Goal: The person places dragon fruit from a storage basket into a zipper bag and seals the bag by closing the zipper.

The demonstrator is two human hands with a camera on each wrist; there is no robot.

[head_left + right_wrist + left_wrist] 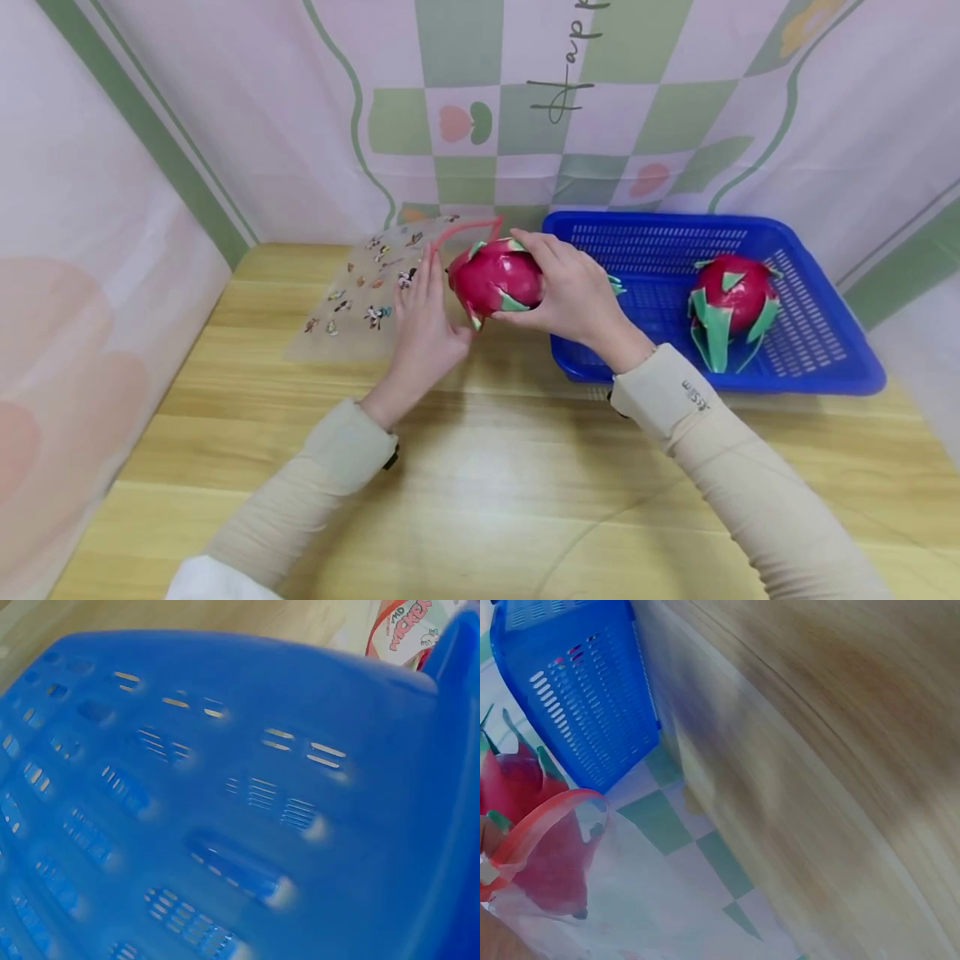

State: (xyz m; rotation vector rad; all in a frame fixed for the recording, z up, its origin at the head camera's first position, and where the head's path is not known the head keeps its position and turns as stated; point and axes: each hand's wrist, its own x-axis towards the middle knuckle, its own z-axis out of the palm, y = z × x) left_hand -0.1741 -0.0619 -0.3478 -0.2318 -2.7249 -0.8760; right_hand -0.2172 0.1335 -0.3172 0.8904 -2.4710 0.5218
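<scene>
My right hand (573, 287) grips a red dragon fruit (498, 279) with green scales, holding it sideways above the table. The fruit's far end is in the mouth of a clear zip bag (341, 329) printed with small cartoon figures. In the left wrist view, the lower part of the dragon fruit (551, 874) shows through the bag's film. My left hand (427, 321) holds the bag's red zip edge (559, 810), near a white slider (487, 871). Much of the bag's opening is hidden behind the fruit and the left hand.
A blue plastic basket (832, 333) stands to the right, with a second dragon fruit (738, 292) inside. Its perforated wall (247, 750) fills the right wrist view. Behind the wooden table (480, 500) hangs a checkered curtain (536, 117).
</scene>
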